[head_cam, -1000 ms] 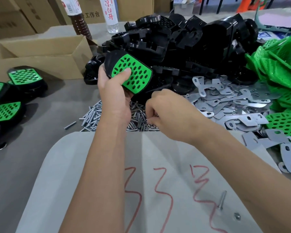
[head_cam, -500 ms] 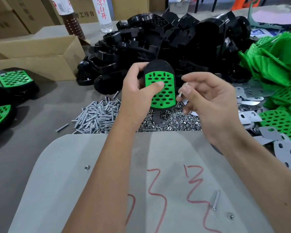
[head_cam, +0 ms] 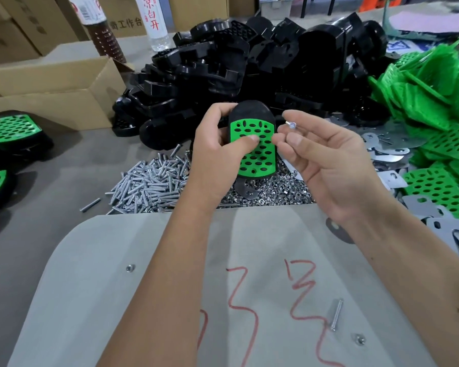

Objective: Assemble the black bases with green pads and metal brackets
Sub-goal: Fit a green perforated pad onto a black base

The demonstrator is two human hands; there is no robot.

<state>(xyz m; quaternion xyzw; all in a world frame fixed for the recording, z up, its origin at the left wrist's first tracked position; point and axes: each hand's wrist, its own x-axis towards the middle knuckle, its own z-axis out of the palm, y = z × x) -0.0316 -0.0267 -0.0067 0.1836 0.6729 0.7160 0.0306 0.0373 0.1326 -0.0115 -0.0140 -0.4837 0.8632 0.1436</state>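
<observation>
The left hand (head_cam: 217,152) grips a black base (head_cam: 251,109) upright above the table, thumb pressed flat on the green pad (head_cam: 255,149) so the pad stays seated in its recess, fingers wrapped round the back. A metal bracket (head_cam: 245,189) peeks out from under the base's lower edge, seemingly pinned there by the same grip. Holding it face-on like this keeps the pad's holes in plain sight, which looks deliberate: a bolt has to find one of them.

And here is that bolt (head_cam: 290,125), pinched between thumb and forefinger of the right hand (head_cam: 329,165), tip raised, just beside the base's upper right shoulder and not yet touching it. The other fingers of that hand fan out loosely.

Directly below the base lie the supplies: a heap of bolts (head_cam: 149,184) to the left, a heap of nuts (head_cam: 273,194) under the bracket, close enough to dip into. My read is that the bolt goes in next, through pad, base and bracket, so lining it up with the right hole is the fiddly part.
</observation>
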